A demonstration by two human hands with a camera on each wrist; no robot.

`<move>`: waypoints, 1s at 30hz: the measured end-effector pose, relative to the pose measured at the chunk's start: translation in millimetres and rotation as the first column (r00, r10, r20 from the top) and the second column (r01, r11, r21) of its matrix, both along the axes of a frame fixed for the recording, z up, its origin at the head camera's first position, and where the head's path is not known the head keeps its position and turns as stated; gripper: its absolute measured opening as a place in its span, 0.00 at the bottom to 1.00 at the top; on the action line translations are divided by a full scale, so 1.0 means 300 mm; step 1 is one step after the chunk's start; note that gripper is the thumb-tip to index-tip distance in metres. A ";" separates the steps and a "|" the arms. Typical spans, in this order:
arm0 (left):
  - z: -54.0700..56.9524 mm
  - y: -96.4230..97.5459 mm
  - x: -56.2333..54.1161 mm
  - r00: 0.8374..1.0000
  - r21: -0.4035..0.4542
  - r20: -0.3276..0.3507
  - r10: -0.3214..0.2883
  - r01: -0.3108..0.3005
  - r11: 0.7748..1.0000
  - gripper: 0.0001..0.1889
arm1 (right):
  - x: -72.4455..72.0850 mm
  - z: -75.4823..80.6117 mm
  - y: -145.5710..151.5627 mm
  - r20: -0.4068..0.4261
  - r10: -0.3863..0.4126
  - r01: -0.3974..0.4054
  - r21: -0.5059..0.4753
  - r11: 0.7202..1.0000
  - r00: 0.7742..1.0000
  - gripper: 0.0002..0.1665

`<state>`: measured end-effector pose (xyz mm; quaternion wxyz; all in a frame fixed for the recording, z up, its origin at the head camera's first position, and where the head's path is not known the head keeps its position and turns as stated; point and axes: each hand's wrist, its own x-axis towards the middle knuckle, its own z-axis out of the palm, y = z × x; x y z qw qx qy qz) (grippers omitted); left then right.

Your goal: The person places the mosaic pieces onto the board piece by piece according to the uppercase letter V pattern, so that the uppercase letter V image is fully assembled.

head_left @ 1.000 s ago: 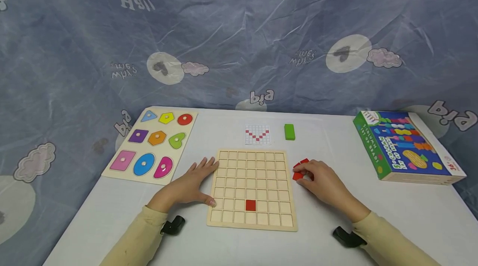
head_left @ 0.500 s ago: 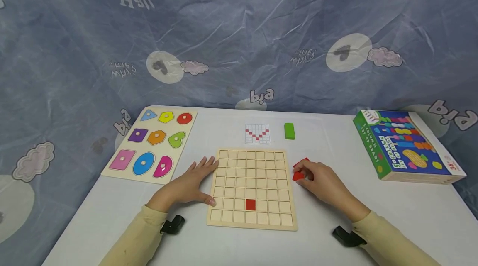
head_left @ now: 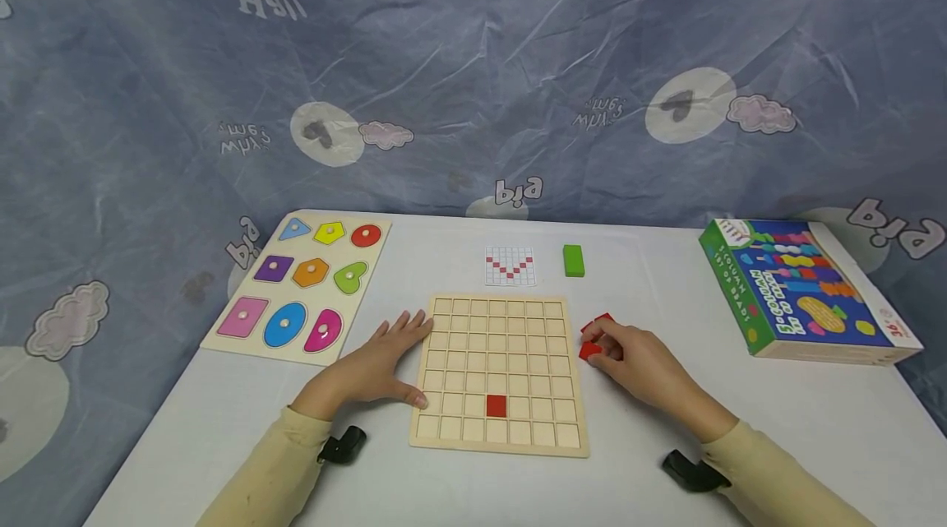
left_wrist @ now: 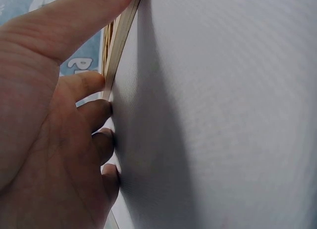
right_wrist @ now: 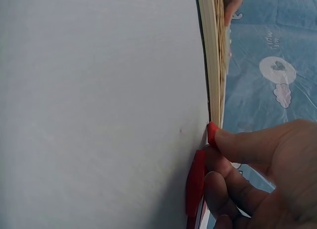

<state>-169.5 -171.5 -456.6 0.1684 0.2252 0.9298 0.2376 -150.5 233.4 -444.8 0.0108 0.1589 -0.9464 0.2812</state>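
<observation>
A wooden grid board [head_left: 475, 363] lies on the table, with one red square tile [head_left: 496, 406] in a low middle cell. My left hand [head_left: 370, 364] rests at the board's left edge, fingers spread and straight; in the left wrist view its thumb [left_wrist: 74, 23] lies against the board's side. To the right of the board, my right hand [head_left: 642, 365] pinches a red tile [right_wrist: 212, 134] between thumb and fingers. More red tiles [right_wrist: 195, 184] lie under and beside those fingers, partly hidden by them.
Beyond the board lie a pattern card [head_left: 510, 266] with a red V and a green block [head_left: 573, 261]. A shape puzzle board [head_left: 296, 288] is at the left, a colourful box [head_left: 810, 293] at the right. A patterned blue cloth [head_left: 473, 83] hangs behind.
My right fingers have shifted slightly among the red tiles, and less of the pile shows behind them. The left hand and the board have stayed in place.
</observation>
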 end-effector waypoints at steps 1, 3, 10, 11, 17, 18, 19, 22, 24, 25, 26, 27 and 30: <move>-0.001 0.000 0.000 1.000 0.000 0.000 -0.001 0.001 1.000 0.63 | 0.000 0.001 0.000 0.000 0.001 -0.001 -0.002 1.000 1.000 0.15; -0.001 -0.001 0.000 1.000 -0.002 0.002 -0.004 0.004 1.000 0.63 | 0.002 0.002 -0.001 -0.003 0.007 -0.007 -0.008 1.000 1.000 0.14; 0.000 -0.001 0.002 1.000 -0.003 0.002 0.000 0.000 1.000 0.63 | 0.005 0.001 -0.001 0.002 -0.004 0.004 -0.031 1.000 1.000 0.13; -0.001 0.000 0.002 1.000 -0.004 0.001 -0.001 0.001 1.000 0.63 | 0.006 0.000 -0.001 0.005 -0.006 0.007 -0.033 0.999 1.000 0.13; 0.000 0.002 0.004 1.000 -0.003 -0.005 -0.001 0.001 1.000 0.63 | 0.009 0.000 -0.005 0.005 -0.011 0.011 -0.046 0.999 1.000 0.11; 0.001 0.002 0.004 1.000 -0.002 -0.006 0.000 0.000 1.000 0.63 | 0.009 0.001 -0.007 0.001 -0.012 0.012 -0.048 0.999 1.000 0.11; 0.001 0.002 0.004 1.000 -0.001 -0.005 0.000 0.000 1.000 0.63 | 0.009 0.001 -0.008 -0.004 -0.011 0.011 -0.053 0.999 1.000 0.11; 0.001 0.002 0.004 1.000 -0.001 -0.005 0.000 0.000 1.000 0.63 | 0.010 0.002 -0.015 -0.026 -0.002 0.000 -0.072 0.997 1.000 0.11; 0.001 0.002 0.004 1.000 -0.003 -0.005 0.001 -0.001 1.000 0.63 | 0.012 0.003 -0.020 -0.042 0.008 -0.011 -0.087 0.996 0.999 0.11; 0.002 0.002 0.004 1.000 -0.002 -0.005 0.002 -0.002 1.000 0.63 | 0.013 0.003 -0.022 -0.050 0.012 -0.016 -0.094 0.995 0.999 0.11; 0.001 0.002 0.004 1.000 -0.001 -0.004 0.003 -0.003 1.000 0.63 | 0.015 0.003 -0.025 -0.057 0.017 -0.022 -0.099 0.995 0.998 0.11; 0.002 0.002 0.004 1.000 -0.001 -0.003 0.005 -0.005 1.000 0.63 | 0.017 0.004 -0.028 -0.060 0.019 -0.025 -0.106 0.994 0.998 0.11; 0.002 0.002 0.003 1.000 -0.003 -0.003 0.007 -0.007 1.000 0.63 | 0.024 0.006 -0.041 -0.059 0.026 -0.033 -0.119 0.992 0.998 0.12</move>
